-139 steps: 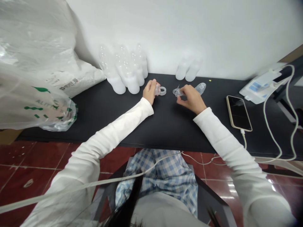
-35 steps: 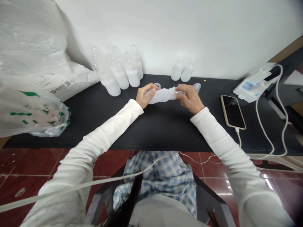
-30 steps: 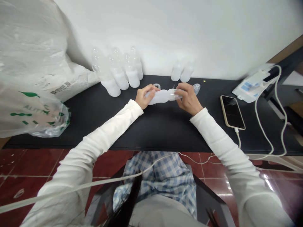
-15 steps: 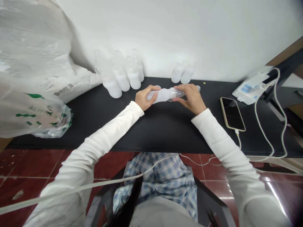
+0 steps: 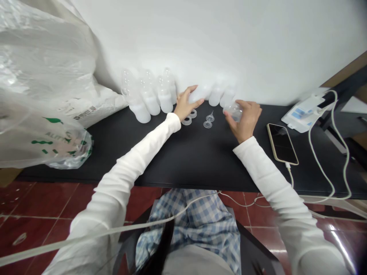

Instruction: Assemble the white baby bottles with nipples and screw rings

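Observation:
My left hand (image 5: pixel 187 103) is wrapped round a frosted white bottle (image 5: pixel 200 93), upright by the wall, beside two similar uncapped white bottles (image 5: pixel 215 96). A clear domed bottle cap (image 5: pixel 235 111) is between the thumb and fingers of my right hand (image 5: pixel 245 118), just above the table on the right. Between the hands lie translucent rings (image 5: pixel 187 121) and small clear teat-like pieces (image 5: pixel 210 118), one with a thin pointed tip. Several white bottles with clear domed caps (image 5: pixel 140 109) stand to the left of my left hand.
Large plastic bags (image 5: pixel 65 141) fill the left end of the black table (image 5: pixel 183 164). A phone (image 5: pixel 282 144) on a charging cable and a white power strip (image 5: pixel 304 110) lie at the right. A pale cable (image 5: pixel 143 223) crosses in front of my lap.
The cap has come away from the bottle. My left hand has carried the bottle back to the wall, while my right hand has moved right with the cap. The small parts beneath now show.

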The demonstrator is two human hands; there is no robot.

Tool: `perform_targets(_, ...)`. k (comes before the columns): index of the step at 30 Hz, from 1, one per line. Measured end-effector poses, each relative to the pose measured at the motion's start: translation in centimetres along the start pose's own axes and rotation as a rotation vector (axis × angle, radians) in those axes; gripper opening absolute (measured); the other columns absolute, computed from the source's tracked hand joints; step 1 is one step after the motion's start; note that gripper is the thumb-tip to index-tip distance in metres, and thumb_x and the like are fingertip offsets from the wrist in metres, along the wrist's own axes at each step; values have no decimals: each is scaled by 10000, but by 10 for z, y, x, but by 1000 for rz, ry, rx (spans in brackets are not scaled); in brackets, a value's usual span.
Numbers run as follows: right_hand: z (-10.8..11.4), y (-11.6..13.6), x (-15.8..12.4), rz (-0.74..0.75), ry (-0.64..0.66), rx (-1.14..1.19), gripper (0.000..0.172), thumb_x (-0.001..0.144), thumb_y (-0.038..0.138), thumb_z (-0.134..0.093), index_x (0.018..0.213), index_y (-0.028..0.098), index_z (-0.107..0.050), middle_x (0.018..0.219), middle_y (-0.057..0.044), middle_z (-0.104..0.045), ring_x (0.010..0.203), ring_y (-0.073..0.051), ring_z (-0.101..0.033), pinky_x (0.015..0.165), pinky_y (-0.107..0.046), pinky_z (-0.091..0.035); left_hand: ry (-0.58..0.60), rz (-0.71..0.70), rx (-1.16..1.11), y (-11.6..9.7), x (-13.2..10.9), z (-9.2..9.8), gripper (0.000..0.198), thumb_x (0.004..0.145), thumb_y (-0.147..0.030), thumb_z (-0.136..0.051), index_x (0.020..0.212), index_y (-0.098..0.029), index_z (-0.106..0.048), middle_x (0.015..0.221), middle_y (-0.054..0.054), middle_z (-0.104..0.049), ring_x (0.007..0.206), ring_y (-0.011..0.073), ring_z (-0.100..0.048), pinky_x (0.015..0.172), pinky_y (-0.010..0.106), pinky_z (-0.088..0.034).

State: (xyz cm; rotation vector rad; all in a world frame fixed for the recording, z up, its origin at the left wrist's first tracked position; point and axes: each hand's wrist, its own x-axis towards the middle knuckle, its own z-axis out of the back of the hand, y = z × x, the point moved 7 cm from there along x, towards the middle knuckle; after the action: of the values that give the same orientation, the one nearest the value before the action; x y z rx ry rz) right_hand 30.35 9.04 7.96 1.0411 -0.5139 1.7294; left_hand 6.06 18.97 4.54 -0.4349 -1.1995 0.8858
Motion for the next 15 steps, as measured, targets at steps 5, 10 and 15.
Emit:
perform_targets(5,-4,-8,-5,-54,-1,-21,572,996,659,-330,1085,177,-625,972,-124,-624,947,-292,-600,907,-527,-445,86,219,33,34,35,-31,577,737,-190,-871,1221,-246,-561,1295,105,-633,1331,327,-549,1171,607,-362)
perform_targets(10,-4,-3,-5,-48,-4,-32,546,1009,618,-297,1025,181,-624,926,-116,-622,906,-285,-592,887,-503,-427,74,324,96,48,47,-51,621,668,-17,-864,1157,-214,-536,1300,142,-540,1332,348,-558,1151,580,-409)
perform_targets(15,-4,2,-4,-42,11,-44,508,1002,596,-326,1001,188,-629,903,-105,-627,877,-272,-588,890,-490,-424,83,404,141,47,53,-64,582,645,-22,-883,1083,-192,-541,1238,150,-569,1376,402,-519,1194,633,-346)
